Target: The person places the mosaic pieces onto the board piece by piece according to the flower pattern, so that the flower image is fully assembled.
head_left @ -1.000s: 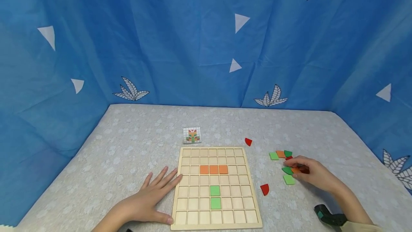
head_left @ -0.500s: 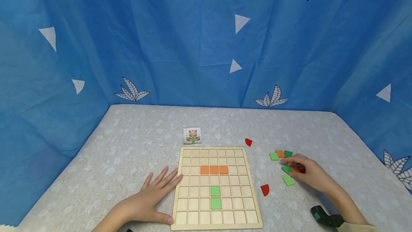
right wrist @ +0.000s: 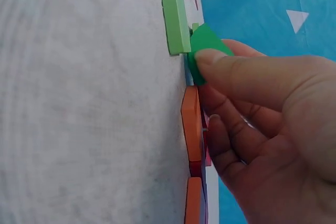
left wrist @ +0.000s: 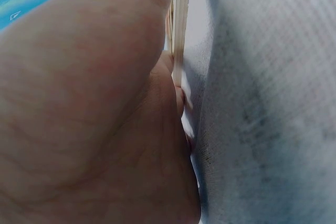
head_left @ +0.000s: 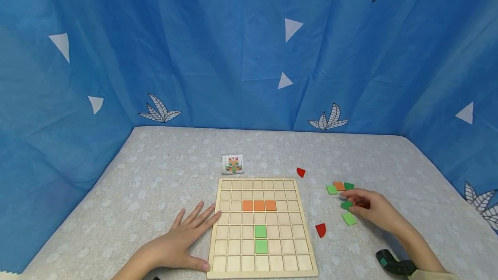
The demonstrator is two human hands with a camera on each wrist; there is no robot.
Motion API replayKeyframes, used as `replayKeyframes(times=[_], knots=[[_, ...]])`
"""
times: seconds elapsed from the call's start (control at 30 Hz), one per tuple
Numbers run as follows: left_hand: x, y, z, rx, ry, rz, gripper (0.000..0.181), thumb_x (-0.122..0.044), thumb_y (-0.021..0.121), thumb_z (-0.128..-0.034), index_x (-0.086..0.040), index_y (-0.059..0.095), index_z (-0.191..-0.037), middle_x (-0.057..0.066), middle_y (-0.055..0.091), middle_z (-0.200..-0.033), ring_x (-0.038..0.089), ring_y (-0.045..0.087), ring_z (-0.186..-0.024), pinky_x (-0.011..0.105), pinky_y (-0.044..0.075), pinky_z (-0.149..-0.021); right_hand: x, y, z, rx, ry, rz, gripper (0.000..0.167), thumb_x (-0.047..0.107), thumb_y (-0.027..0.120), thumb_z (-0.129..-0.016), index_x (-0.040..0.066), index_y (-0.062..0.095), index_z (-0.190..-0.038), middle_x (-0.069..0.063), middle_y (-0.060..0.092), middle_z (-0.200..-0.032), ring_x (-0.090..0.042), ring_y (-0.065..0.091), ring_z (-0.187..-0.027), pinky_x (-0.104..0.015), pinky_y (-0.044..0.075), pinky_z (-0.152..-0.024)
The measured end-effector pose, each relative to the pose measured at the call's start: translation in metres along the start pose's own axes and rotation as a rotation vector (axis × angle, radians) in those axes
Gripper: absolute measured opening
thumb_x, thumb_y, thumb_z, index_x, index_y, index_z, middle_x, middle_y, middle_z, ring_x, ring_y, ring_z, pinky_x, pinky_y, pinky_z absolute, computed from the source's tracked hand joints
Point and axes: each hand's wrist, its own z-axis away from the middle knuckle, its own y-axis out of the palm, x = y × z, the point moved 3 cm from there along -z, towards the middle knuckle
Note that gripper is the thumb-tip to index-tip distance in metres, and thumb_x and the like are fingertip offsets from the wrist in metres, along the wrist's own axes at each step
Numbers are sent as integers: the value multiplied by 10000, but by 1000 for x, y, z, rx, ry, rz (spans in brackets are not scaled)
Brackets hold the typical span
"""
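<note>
My right hand (head_left: 376, 207) pinches a dark green rounded tile (right wrist: 207, 45) between thumb and fingers, at the right of the table. In the right wrist view the tile is tilted, beside a light green square tile (right wrist: 173, 19). Orange tiles (right wrist: 191, 124) lie under and near the curled fingers. My left hand (head_left: 175, 243) lies with spread, straight fingers at the left edge of the wooden grid board (head_left: 276, 262), fingertips and thumb touching its frame. Three orange squares (head_left: 259, 205) sit in a row on the board, and two light green squares (head_left: 261, 246) sit below them.
A small pattern card (head_left: 232, 164) lies behind the board. Red quarter-circle tiles (head_left: 320, 230) lie to the board's right, one nearer and one farther back. Another light green square (head_left: 332, 189), an orange tile (head_left: 339, 186) and a dark green tile (head_left: 349, 186) lie beyond the right hand.
My right thumb and fingers have shifted slightly left onto the dark green tile, which is now pinched and tilted. The nearby light green square has turned a little. My left hand stays still.
</note>
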Motion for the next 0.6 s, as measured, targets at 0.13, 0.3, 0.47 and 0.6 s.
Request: replayKeyframes(times=[0.13, 0.3, 0.47, 0.6], knots=[[1, 1, 0, -1, -3, -4, 1026, -647, 645, -719, -188, 186, -1514, 65, 73, -1555, 366, -44, -1382, 700, -78, -943, 4, -1, 1, -10, 18, -47, 340, -40, 637, -854, -3, 606, -1191, -75, 603, -913, -137, 526, -662, -278, 450, -477], [2, 1, 0, -3, 1, 0, 1030, -629, 659, -720, -186, 178, -1515, 63, 60, -1556, 368, -52, -1381, 700, -97, -938, 6, -1, 0, -36, 33, -73, 323, -43, 618, -869, -32, 598, -1192, -76, 617, -930, -135, 554, -705, -271, 466, -508], [2, 2, 0, -3, 2, 5, 1031, -629, 660, -720, -187, 174, -1515, 66, 57, -1556, 372, -55, -1380, 703, -103, -934, 12, -1, -2, -53, 2, -109, 323, -38, 620, -870, -62, 582, -1190, -86, 608, -899, -147, 568, -652, -268, 475, -522], [2, 1, -1, -2, 1, 7, 1028, -630, 656, -724, -186, 174, -1515, 68, 62, -1556, 371, -54, -1380, 699, -105, -935, 20, -1, -3, -40, -48, -214, 313, -17, 586, -902, -74, 559, -1209, -174, 625, -922, -232, 464, -457, -336, 389, -383]])
